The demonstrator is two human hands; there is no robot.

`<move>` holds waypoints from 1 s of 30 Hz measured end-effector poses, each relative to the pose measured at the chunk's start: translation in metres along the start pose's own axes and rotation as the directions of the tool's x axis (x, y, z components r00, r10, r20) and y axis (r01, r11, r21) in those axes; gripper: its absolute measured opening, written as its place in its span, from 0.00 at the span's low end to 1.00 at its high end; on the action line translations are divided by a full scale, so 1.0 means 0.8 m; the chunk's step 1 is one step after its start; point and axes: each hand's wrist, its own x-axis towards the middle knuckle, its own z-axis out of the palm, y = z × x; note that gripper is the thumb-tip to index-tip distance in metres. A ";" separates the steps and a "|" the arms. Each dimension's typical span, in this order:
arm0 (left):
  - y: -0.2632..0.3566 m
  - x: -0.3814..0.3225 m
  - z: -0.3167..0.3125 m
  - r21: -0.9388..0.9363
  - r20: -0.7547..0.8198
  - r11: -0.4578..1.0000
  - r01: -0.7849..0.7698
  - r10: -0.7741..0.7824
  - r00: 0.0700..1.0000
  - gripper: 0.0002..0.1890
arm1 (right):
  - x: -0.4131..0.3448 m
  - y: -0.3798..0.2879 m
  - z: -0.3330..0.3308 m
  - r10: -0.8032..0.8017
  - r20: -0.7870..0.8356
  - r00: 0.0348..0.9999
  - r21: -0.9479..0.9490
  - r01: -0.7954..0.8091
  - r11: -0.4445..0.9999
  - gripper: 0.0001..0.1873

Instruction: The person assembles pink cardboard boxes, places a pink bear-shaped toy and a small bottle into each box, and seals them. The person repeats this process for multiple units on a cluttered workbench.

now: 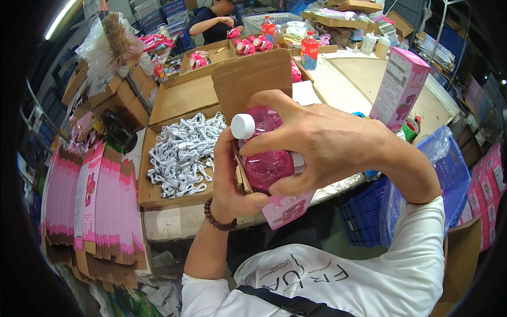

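My right hand point(313, 138) spreads its fingers over two bottles of pink liquid, gripping them at the mouth of an upright printed carton. The upper bottle point(267, 121) has a white cap facing left; the lower bottle point(269, 168) has its cap pointing right, beneath my right hand. Around the carton's near left side wraps my left hand point(229, 178), a beaded bracelet on its wrist. A pink printed side of the carton point(289, 208) shows below my hands, while its brown inner flaps stand open at the top. How deep the bottles sit inside is hidden.
Left of my hands, a shallow cardboard box point(143, 190) holds many looped white cables point(184, 152). Flattened pink cartons point(119, 198) are stacked at far left. A closed pink carton point(400, 89) stands at right, above a blue crate point(447, 178). Across the table, a person point(216, 21) handles a pink item.
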 end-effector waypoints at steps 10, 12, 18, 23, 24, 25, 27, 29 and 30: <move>0.000 0.000 -0.003 0.007 0.054 1.000 -0.029 0.028 0.998 0.63 | -0.002 0.012 0.006 -0.076 -0.242 0.967 0.364 0.164 0.917 0.26; 0.001 0.000 -0.004 0.041 0.092 0.999 -0.022 0.018 0.996 0.62 | -0.002 0.009 0.006 -0.131 -0.288 0.949 0.188 0.190 0.964 0.26; 0.003 -0.002 0.003 -0.106 0.050 0.994 0.032 -0.027 0.998 0.62 | 0.000 -0.006 0.009 -0.106 -0.339 0.935 -0.214 0.033 0.976 0.25; 0.004 0.000 0.005 -0.129 0.023 0.990 0.059 -0.057 0.998 0.62 | 0.000 -0.018 0.014 0.015 -0.237 0.971 -0.255 -0.077 0.964 0.26; 0.004 0.001 0.005 -0.149 0.024 0.987 0.067 -0.064 0.998 0.62 | 0.001 -0.017 0.013 0.026 -0.207 0.978 -0.267 -0.082 0.960 0.28; 0.004 0.001 0.005 -0.135 0.023 0.989 0.060 -0.058 0.998 0.62 | 0.002 -0.018 0.013 0.026 -0.201 0.979 -0.269 -0.081 0.960 0.28; 0.004 0.002 0.004 -0.147 0.030 0.987 0.059 -0.055 0.998 0.62 | 0.005 -0.021 0.013 0.047 -0.181 0.982 -0.296 -0.100 0.950 0.29; 0.003 0.002 0.003 -0.137 0.037 0.989 0.053 -0.049 0.998 0.62 | 0.009 -0.023 0.013 0.095 -0.129 0.987 -0.314 -0.132 0.940 0.29; 0.002 0.002 0.003 -0.158 0.037 0.986 0.055 -0.049 0.998 0.62 | 0.011 -0.024 0.013 0.100 -0.115 0.988 -0.335 -0.134 0.933 0.29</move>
